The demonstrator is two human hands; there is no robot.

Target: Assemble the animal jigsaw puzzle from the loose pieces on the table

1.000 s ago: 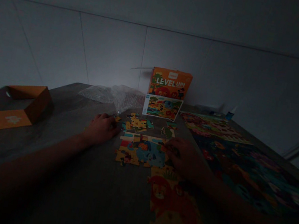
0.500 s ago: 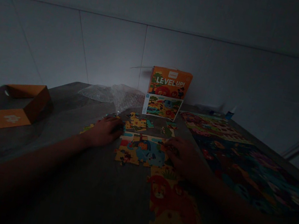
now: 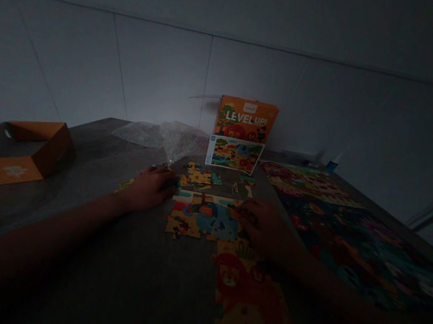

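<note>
Filling the lower view, a dim grey table surrounds the elephant puzzle section. Right of this section spreads a dark puzzle; on its near side lies a lion section; behind it stands an orange box. Uneven pressure from the right hand could part the section's joints. The section lies just left of that hand, whose bent fingers reach its right edge, and right of the palm-down left hand. Shadow hides whether either grasps anything. Loose pieces lie just behind the section.
</note>
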